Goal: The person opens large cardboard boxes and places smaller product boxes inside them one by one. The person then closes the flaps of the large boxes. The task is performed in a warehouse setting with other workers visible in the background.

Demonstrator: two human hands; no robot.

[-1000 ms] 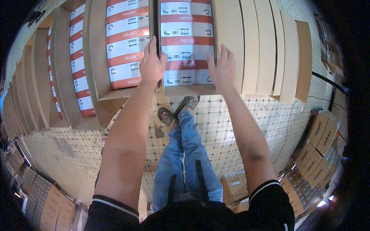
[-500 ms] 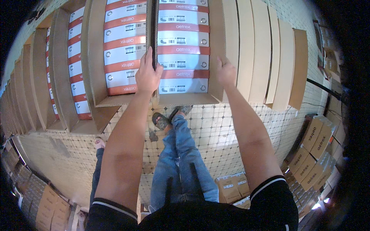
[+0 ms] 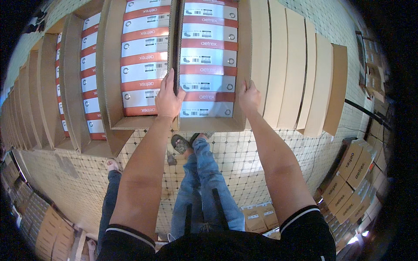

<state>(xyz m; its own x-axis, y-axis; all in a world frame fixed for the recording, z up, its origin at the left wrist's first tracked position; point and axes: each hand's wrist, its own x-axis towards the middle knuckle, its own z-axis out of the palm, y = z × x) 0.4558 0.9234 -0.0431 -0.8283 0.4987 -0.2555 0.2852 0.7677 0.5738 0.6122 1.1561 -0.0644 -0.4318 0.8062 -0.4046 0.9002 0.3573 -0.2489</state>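
Both my hands are at the rim of an open brown carton (image 3: 211, 125) packed with a row of white-and-orange shoe boxes (image 3: 208, 82). On its left side my left hand (image 3: 169, 99) is closed over the touching walls of this carton and its neighbour, thumb toward the shoe boxes. My right hand (image 3: 250, 99) pinches the top of the right wall, thumb inside; its outer fingers are partly hidden. Close by on the left, a second open carton (image 3: 143, 122) holds a similar row of shoe boxes.
More open cartons (image 3: 69, 87) line up to the left. Closed tan cartons (image 3: 294, 69) stand side by side on the right. Stacked cartons (image 3: 348, 174) sit at lower right and lower left. Another person's leg (image 3: 109, 195) is at left on the tiled floor (image 3: 235, 161).
The cartons and floor have shifted lower in the view. My right hand has come slightly inward with the right wall, its thumb now over the rim. My left hand keeps its hold.
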